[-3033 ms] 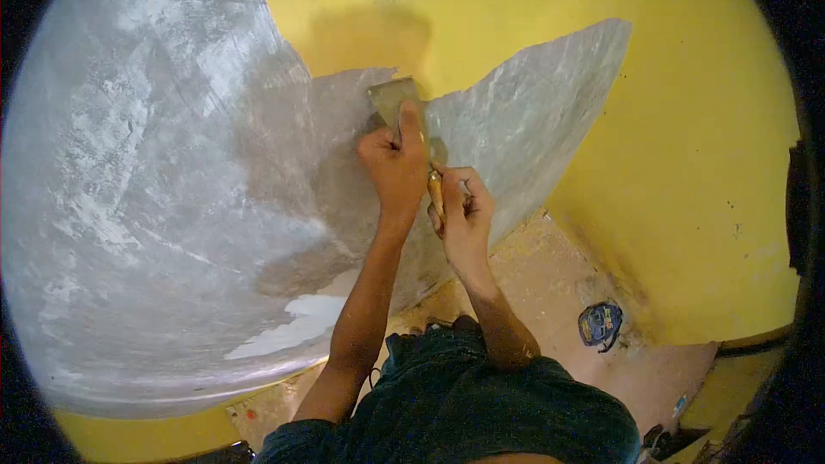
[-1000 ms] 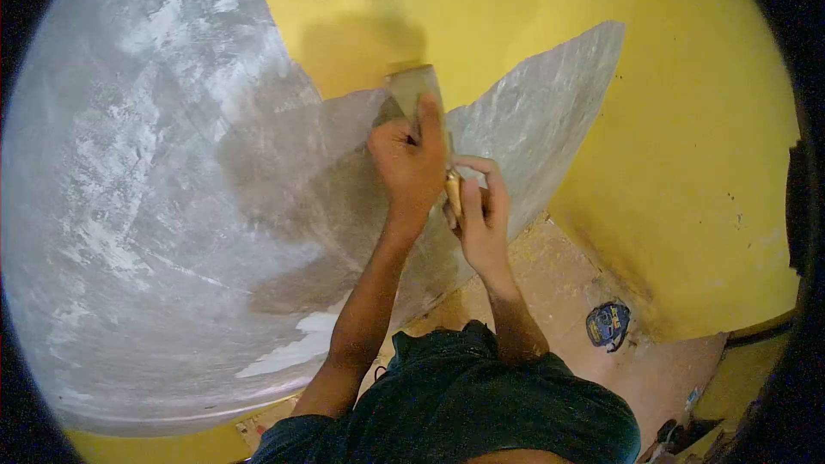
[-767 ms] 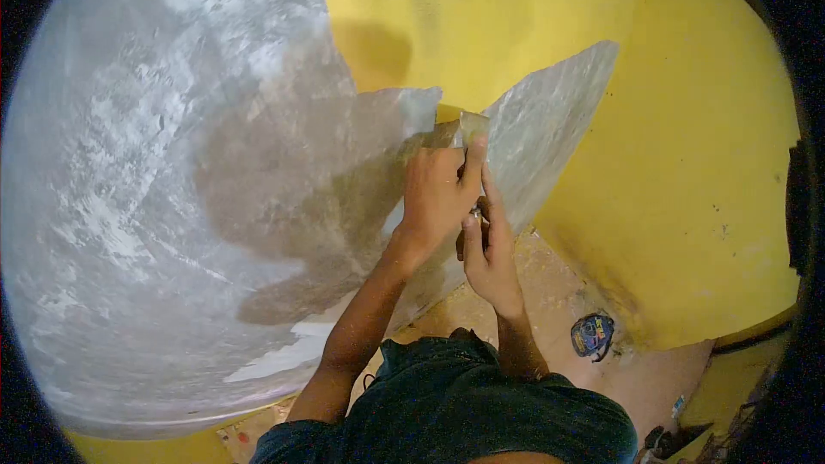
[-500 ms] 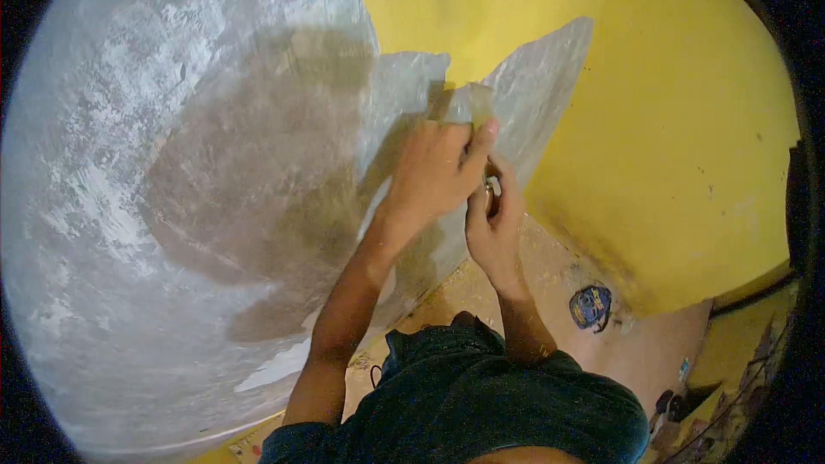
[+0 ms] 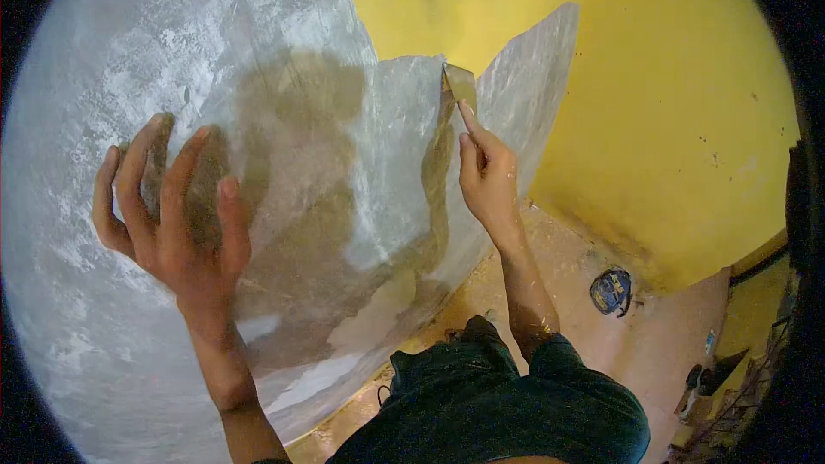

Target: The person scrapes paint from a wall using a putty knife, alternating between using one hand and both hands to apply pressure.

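My right hand (image 5: 490,172) is closed round the handle of a scraper (image 5: 461,83), with the index finger stretched along its blade. The blade lies against the wall where the grey layer meets the yellow paint (image 5: 412,9). Fingers spread, my left hand (image 5: 176,215) is held out over the patchy grey wall (image 5: 391,133), holding nothing. The grey layer ends in a jagged edge, with one pointed strip reaching up to the right. Most of the scraper's handle is hidden inside my right hand.
A yellow wall (image 5: 662,129) adjoins on the right, with small dark marks. On the dusty floor (image 5: 567,249) lies a dark blue bag-like item (image 5: 611,291). Clutter (image 5: 739,404) is piled at the lower right.
My left hand has left the scraper and moved far left, fingers now spread. The right hand has kept the scraper and brought its blade to the top edge of the grey layer.
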Motion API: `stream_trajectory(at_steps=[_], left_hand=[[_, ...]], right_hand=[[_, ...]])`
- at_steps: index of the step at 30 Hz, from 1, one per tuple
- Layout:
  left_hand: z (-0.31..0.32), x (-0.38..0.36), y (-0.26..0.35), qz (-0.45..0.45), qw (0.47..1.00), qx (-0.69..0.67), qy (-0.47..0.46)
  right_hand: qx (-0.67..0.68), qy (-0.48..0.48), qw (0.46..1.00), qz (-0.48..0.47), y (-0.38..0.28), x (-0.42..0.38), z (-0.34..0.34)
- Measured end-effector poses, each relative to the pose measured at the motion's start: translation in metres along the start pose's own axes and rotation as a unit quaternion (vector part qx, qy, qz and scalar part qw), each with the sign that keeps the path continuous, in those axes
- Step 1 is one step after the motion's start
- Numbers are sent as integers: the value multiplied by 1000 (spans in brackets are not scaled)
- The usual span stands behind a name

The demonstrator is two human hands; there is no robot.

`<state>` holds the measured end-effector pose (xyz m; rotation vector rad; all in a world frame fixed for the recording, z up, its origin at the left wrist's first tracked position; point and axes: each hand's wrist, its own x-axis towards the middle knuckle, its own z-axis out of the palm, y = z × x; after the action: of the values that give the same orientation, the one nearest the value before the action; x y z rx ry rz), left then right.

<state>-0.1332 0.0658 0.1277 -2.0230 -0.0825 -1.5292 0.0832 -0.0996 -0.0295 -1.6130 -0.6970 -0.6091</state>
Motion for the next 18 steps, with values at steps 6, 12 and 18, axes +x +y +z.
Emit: stream_trajectory(at_steps=[6,12,18], left_hand=[[1,-10,3,-12,995,19,-93],[0,-15,4,20,994,36,-104],[6,-18,2,-1,995,13,-99]], right_hand=[[-86,5,993,-83,8,14,0],[-47,-33,998,-40,3,30,-9],[-30,-88,994,-49,23,17,-23]])
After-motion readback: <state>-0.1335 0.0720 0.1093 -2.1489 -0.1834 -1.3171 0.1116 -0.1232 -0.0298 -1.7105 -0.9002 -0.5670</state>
